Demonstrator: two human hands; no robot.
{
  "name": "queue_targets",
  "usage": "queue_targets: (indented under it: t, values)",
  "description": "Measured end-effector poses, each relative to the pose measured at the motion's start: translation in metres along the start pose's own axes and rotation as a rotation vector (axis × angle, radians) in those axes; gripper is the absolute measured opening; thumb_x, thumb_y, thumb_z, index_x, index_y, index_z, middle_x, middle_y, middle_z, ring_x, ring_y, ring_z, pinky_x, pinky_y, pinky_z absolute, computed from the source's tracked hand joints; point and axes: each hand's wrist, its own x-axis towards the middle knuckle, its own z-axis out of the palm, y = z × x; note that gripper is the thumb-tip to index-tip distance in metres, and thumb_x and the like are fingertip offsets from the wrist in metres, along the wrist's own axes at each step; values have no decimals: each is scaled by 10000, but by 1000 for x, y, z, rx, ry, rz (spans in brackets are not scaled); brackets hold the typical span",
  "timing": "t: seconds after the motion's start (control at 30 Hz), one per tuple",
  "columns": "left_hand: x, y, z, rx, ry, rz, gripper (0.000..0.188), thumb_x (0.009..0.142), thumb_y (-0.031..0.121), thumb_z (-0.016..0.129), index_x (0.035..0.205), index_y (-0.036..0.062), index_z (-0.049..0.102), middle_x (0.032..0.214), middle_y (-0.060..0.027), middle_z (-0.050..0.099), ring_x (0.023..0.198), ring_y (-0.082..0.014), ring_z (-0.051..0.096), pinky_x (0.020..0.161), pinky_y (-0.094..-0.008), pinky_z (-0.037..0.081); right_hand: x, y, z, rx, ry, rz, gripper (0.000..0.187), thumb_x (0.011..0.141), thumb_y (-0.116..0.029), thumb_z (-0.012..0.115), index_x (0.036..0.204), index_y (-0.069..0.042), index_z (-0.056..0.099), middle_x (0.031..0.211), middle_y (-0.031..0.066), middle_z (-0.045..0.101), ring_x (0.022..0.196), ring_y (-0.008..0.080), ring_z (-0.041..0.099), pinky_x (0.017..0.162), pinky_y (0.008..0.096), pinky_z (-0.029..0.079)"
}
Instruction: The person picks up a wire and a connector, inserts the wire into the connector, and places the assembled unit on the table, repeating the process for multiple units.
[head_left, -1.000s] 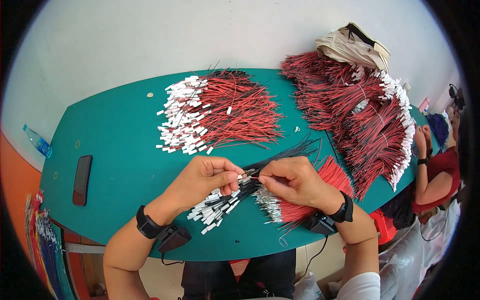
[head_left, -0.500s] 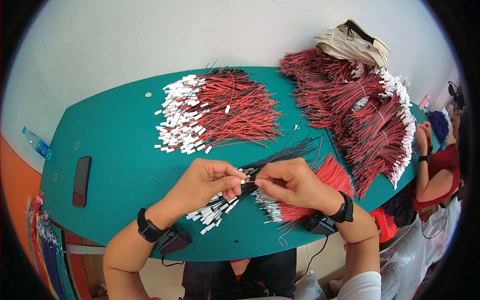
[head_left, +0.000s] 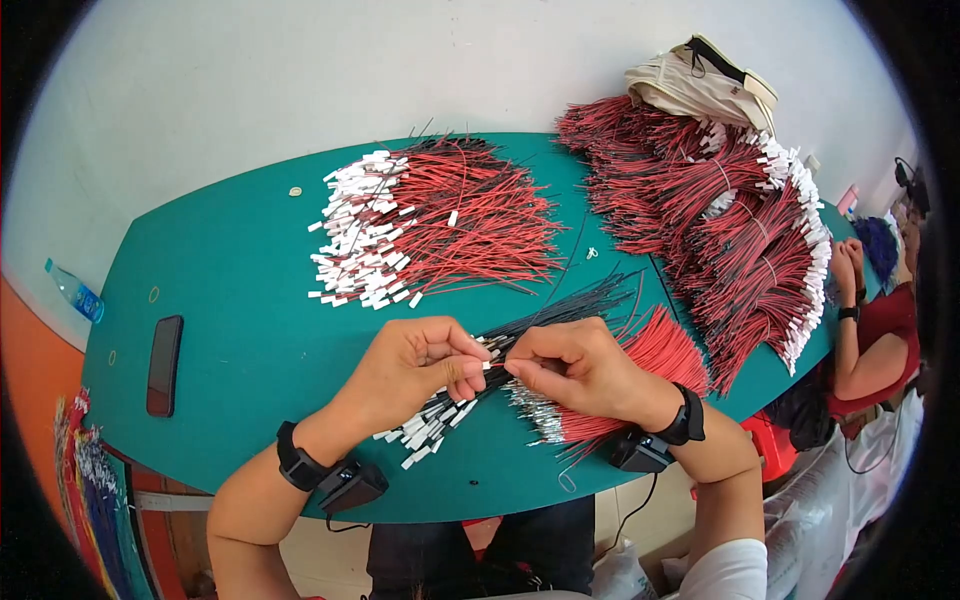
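Observation:
My left hand [head_left: 425, 362] pinches a small white connector [head_left: 487, 366] between thumb and fingertips. Close beside it, my right hand [head_left: 575, 365] is closed on a thin red wire [head_left: 499, 365] that runs to the connector. Whether the wire's end sits fully inside the connector is too small to tell. Beneath my hands lies a bundle of black wires [head_left: 585, 300] with white connectors [head_left: 425, 432] on their near ends. Under my right wrist is a pile of red wires [head_left: 665, 350], their bare silvery ends [head_left: 538, 412] pointing left.
A heap of red-and-black wires [head_left: 450, 215] with white connectors lies farther back on the green table [head_left: 250, 260]. Bigger bundles [head_left: 700, 220] fill the right, a beige bag [head_left: 700, 85] on top. At left are a phone [head_left: 165, 365] and a bottle [head_left: 75, 290]. Another person's arm [head_left: 850, 320] shows at right.
My right hand has shifted slightly left, closer to the connector, and less red wire shows between my hands. My left hand stays almost in place.

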Motion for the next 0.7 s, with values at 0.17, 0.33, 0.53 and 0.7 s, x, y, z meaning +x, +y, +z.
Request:
queue_targets:
  t: [0.17,0.33,0.53,0.7]
  values:
    - [1,2,6,-7,-3,3,86,936,35,584,990,-19,624,807,-78,667,697,-96,621,639,-224,512,-4,-6,-5,-32,-13,23,55,860,-56,655,840,-5,651,671,72,631,553,139,583,507,270,444]
    - [2,5,7,-14,-3,8,75,929,36,597,978,-16,622,807,-83,670,696,-112,630,639,-241,524,-2,-3,-10,5,-23,4,54,862,-53,655,857,1,662,684,79,638,566,139,599,525,265,460]
    - [6,3,4,54,19,50,80,937,51,590,980,-8,625,806,-69,663,698,-92,607,643,-233,507,3,0,-11,72,-30,45,70,867,-48,656,900,10,680,695,90,642,594,130,614,549,254,472]
    - [12,-3,1,55,25,56,78,941,54,584,976,-2,625,809,-63,660,699,-85,596,647,-229,495,6,11,-7,113,-39,102,66,868,-46,656,898,9,677,702,84,644,604,129,617,553,255,470]
